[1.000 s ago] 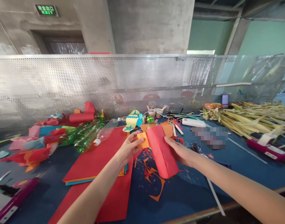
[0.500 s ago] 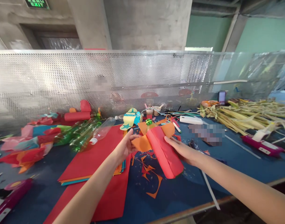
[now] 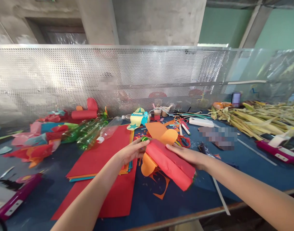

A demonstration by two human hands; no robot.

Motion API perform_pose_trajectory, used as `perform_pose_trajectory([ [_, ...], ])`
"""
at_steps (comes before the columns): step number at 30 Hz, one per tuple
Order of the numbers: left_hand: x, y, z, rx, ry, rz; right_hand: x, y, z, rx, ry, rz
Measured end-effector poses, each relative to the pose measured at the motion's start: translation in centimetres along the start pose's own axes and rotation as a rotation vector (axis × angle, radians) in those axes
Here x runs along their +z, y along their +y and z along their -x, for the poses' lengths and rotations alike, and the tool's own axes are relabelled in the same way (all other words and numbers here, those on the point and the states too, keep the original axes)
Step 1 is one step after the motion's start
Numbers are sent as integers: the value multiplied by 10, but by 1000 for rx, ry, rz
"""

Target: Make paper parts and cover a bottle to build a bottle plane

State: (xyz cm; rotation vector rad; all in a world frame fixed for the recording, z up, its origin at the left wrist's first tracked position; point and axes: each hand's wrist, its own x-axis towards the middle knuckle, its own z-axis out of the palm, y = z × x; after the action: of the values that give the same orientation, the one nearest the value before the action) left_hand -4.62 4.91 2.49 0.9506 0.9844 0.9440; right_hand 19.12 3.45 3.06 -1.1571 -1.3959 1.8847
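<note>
A bottle wrapped in red paper (image 3: pixel 169 163) tilts above the blue table, its green cap (image 3: pixel 144 139) toward the upper left. Orange paper pieces with rounded ends stick out from it, one on the upper side (image 3: pixel 169 137) and one on the lower (image 3: pixel 148 165). The fingers of my left hand (image 3: pixel 133 150) are closed around the capped neck, some of them hidden behind it. My right hand (image 3: pixel 186 154) grips the wrapped body from the right, thumb side on top.
Red sheets (image 3: pixel 101 154) are stacked left of centre, with green bottles (image 3: pixel 91 133) behind them. Orange scraps (image 3: pixel 164 189) lie below the wrapped bottle. Dry husks (image 3: pixel 255 118) and a magenta power strip (image 3: pixel 278 151) lie right. A perforated metal screen (image 3: pixel 147 73) stands behind.
The wrapped bottle has turned, its cap now lower and further left and its base further right. My left hand has closed on the neck; earlier it was beside the orange piece. The view has shifted slightly.
</note>
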Motion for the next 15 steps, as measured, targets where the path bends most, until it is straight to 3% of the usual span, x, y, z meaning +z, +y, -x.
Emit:
perform_pose_trajectory([
  [7,-10,18,-3,92,212,41,-9,-9,-9,-36,48,-80],
  [15,-58,31,-11,238,638,-5,-16,-15,-1,-119,46,91],
])
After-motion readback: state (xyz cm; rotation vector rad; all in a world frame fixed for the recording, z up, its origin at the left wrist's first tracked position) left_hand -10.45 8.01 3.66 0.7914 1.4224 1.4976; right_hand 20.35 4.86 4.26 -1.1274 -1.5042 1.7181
